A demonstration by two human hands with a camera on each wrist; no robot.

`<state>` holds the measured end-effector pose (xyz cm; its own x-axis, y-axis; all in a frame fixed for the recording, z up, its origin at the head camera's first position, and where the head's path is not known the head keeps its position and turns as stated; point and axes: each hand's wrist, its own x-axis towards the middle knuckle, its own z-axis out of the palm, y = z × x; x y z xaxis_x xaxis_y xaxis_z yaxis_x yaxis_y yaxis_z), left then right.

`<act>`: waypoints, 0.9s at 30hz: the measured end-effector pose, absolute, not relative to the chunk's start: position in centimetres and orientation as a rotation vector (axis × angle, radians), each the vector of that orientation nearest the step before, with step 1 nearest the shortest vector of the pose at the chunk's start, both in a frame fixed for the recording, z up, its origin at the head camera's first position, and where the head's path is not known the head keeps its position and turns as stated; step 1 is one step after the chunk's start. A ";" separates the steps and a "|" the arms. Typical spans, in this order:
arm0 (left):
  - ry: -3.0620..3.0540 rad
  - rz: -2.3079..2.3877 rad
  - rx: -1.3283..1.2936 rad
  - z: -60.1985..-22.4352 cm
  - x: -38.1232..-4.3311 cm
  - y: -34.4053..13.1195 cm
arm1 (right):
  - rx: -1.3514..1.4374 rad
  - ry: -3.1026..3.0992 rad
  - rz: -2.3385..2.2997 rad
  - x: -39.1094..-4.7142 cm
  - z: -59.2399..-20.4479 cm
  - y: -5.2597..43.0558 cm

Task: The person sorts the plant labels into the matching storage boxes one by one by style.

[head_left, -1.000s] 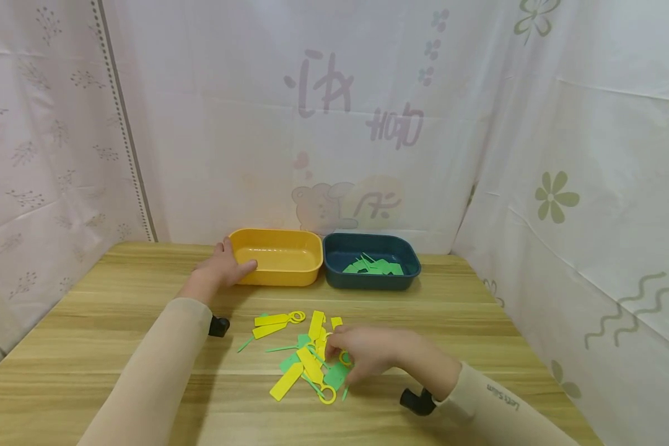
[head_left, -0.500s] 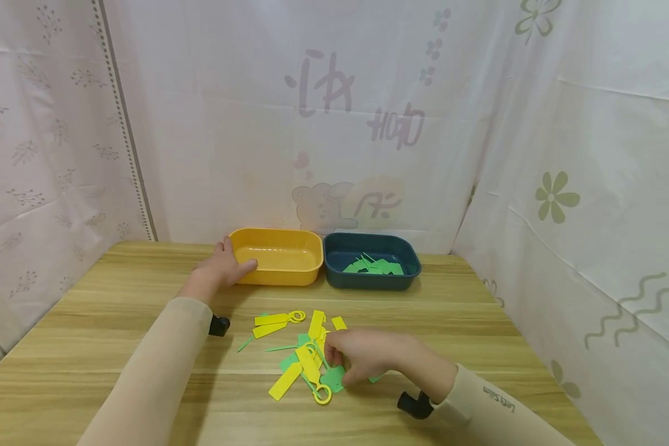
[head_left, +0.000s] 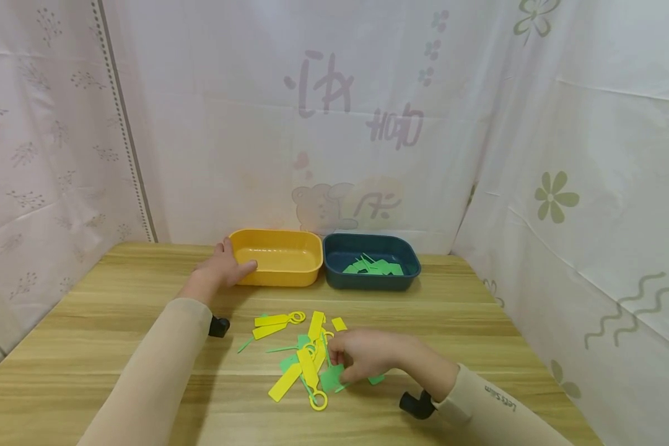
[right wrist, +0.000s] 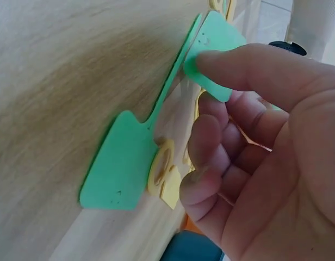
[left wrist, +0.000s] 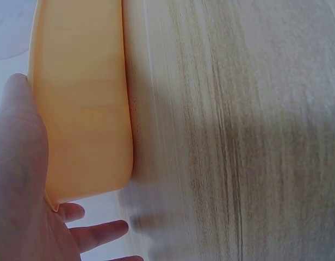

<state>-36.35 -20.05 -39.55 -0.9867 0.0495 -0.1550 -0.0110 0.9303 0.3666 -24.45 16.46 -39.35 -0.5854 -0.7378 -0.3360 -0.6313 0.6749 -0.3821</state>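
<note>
My left hand (head_left: 220,266) rests at the left end of a yellow bin (head_left: 273,277), its thumb lying along the rim. In the left wrist view its fingers (left wrist: 102,235) extend past the bin's end. My right hand (head_left: 373,353) bends over a loose pile of flat plastic tags, thumb and fingers pinching a green tag (right wrist: 219,32). Another green tag (right wrist: 118,168) with a thin tail lies beside it. The pile mixes green thin-tailed tags with yellow tags (head_left: 284,382) ending in rings. Some tags under the right hand are hidden.
A dark teal bin (head_left: 370,282) adjoins the yellow one on its right, with several green tags (head_left: 376,266) inside. Both stand at the back of the wooden table (head_left: 457,322). A printed curtain (head_left: 245,124) hangs behind and at the sides.
My right hand has shifted slightly right over the pile, and tags beneath it have moved. A yellow ring tag in front slid a little toward the near side. My left hand has stayed put.
</note>
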 end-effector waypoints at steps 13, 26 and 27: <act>2.926 0.575 0.029 -39.2 -35.9 -19.9 | -1.065 2.435 -0.406 -25.0 -38.0 16.7; 2.936 0.568 0.030 -39.7 -36.5 -20.0 | -1.129 2.537 -0.466 -26.4 -36.5 17.1; 2.936 0.569 0.031 -39.8 -36.6 -20.0 | -1.130 2.546 -0.478 -26.5 -36.4 17.1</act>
<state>-36.56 -19.99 -39.76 -0.9885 0.0487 -0.1432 -0.0083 0.9278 0.3730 -26.55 17.12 -36.40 -0.6391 -0.7549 -0.1474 -0.6500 0.6325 -0.4212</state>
